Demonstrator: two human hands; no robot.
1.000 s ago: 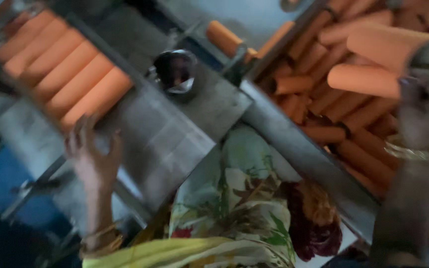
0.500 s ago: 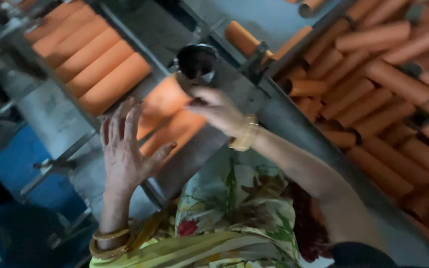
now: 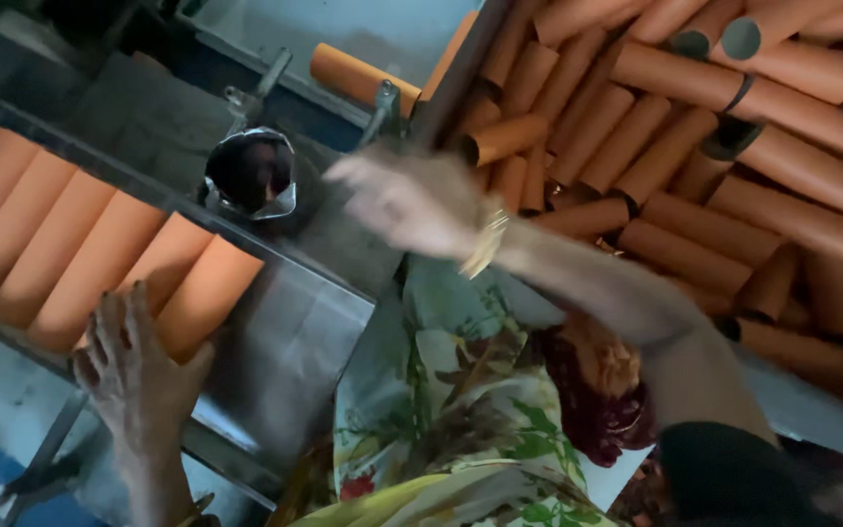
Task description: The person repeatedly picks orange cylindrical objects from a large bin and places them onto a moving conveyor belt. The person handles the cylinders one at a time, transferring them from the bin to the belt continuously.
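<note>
Metal tabletop [image 3: 295, 332] carries orange tubes [image 3: 100, 263]; left hand [image 3: 139, 366] spread beside them, right hand [image 3: 412, 200] blurred, empty, open.

Bare metal tray [image 3: 295, 332] between tube row [image 3: 80, 254] and tube heap [image 3: 714, 146].

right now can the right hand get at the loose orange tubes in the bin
Probably yes. The right hand is empty and open, blurred, beside the pile of orange tubes; nothing lies between them except the bin edge.
</note>
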